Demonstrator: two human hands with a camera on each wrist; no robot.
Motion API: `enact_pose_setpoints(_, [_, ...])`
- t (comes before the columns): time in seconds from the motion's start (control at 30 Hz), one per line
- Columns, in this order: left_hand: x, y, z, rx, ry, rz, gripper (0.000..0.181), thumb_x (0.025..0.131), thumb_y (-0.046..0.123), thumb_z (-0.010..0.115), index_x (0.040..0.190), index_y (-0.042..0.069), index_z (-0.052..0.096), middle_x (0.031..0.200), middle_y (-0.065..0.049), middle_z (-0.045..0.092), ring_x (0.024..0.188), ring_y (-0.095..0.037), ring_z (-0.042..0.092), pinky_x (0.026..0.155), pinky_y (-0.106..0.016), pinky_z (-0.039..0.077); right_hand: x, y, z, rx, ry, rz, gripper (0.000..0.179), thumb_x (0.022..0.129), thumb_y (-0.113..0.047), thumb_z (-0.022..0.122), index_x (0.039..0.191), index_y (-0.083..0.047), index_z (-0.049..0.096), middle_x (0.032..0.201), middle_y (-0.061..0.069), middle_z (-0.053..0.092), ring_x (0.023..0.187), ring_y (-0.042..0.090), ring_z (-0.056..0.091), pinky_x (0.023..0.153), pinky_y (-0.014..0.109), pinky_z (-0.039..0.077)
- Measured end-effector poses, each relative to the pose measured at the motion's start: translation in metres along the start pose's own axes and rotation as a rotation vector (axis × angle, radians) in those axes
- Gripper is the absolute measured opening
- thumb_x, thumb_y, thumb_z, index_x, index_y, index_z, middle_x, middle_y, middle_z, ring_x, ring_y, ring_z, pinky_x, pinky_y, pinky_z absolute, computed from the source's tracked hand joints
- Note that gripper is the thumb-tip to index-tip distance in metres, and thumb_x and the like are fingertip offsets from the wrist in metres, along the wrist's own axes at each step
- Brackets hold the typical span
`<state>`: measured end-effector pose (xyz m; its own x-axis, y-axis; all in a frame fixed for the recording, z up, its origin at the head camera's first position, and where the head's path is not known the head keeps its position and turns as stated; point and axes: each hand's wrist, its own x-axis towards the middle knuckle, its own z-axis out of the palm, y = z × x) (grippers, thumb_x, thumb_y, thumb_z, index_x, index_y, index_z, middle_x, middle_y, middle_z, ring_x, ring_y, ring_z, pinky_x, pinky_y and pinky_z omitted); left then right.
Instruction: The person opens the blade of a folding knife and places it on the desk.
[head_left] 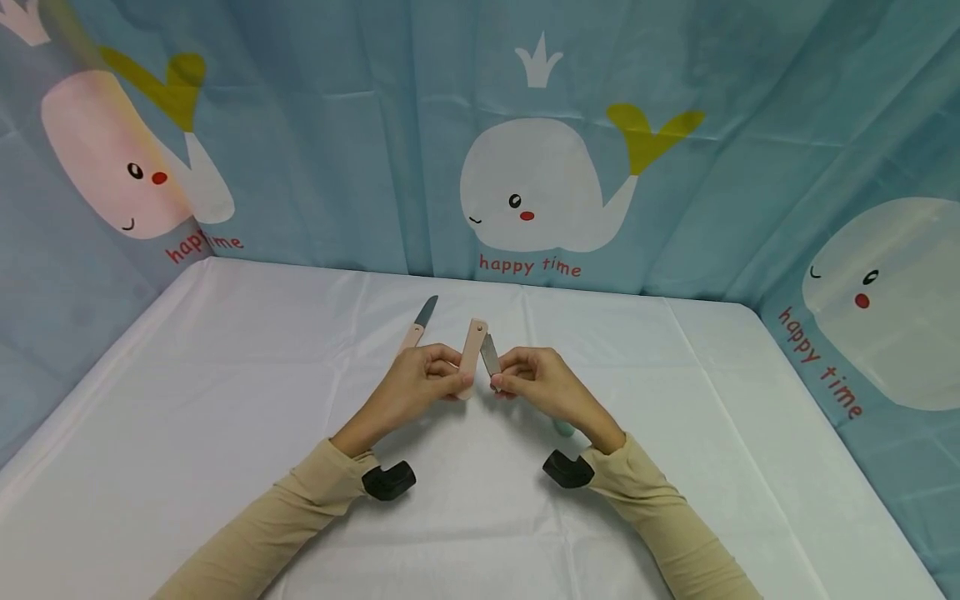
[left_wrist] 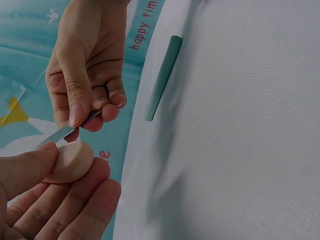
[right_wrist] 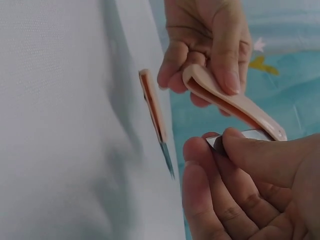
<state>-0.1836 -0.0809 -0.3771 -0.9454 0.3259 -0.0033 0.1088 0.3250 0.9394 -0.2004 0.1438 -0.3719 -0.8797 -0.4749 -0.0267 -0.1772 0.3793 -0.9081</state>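
A folding knife with a pale pink handle and a metal blade is held up between the two hands, partly unfolded. My left hand pinches the handle between thumb and fingers. The blade, near its tip, is in the pinch of my right hand. In the right wrist view, a slot runs along the handle, and the blade meets it at the far end. A second pink folding knife lies unfolded on the table behind the left hand; part of its handle is hidden in the head view.
A slim green rod-like thing lies on the white cloth, mostly hidden by the right wrist in the head view. Blue curtains printed with whales stand around the back and sides. Black cameras sit on both wrists.
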Motion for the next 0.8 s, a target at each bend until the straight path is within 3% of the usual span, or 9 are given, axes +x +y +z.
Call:
enact_pose_setpoints(0.2, [0.0,0.003,-0.002,-0.011,0.004,-0.02,0.021,0.091,0.009,0.071,0.107,-0.004,0.065,0.092,-0.017,0.076,0.077,-0.016,0.073,0.072,-0.032,0.06,0.0,0.0,-0.008,-0.039,0.009,-0.014,0.019,0.095,-0.009,0.066,0.108,0.005,0.068,0.095,0.022,0.074,0.081,0.021,0.072,0.079,0.045,0.058])
enact_pose_setpoints(0.3, [0.001,0.003,-0.004,-0.01,0.001,-0.029,0.02,0.091,0.008,0.071,0.107,-0.003,0.066,0.092,-0.017,0.076,0.076,-0.015,0.073,0.072,-0.032,0.06,-0.002,0.0,-0.012,-0.046,0.023,-0.022,0.019,0.095,-0.01,0.066,0.108,0.004,0.069,0.094,0.02,0.074,0.085,0.03,0.071,0.081,0.046,0.058])
enact_pose_setpoints(0.63, [0.001,0.003,-0.009,-0.014,-0.027,-0.024,0.021,0.091,0.007,0.071,0.107,-0.004,0.066,0.091,-0.018,0.076,0.078,-0.017,0.073,0.072,-0.033,0.061,-0.001,0.001,-0.019,-0.058,0.065,-0.036,0.019,0.094,-0.009,0.066,0.109,0.003,0.07,0.094,0.022,0.072,0.089,0.039,0.068,0.077,0.025,0.053])
enact_pose_setpoints(0.8, [0.001,0.004,-0.011,-0.014,-0.043,-0.03,0.02,0.09,0.008,0.071,0.107,-0.003,0.067,0.089,-0.017,0.076,0.077,-0.016,0.073,0.072,-0.034,0.061,-0.002,0.001,-0.022,-0.07,0.075,-0.028,0.019,0.094,-0.008,0.067,0.109,0.002,0.07,0.097,0.027,0.071,0.09,0.04,0.067,0.075,0.022,0.052])
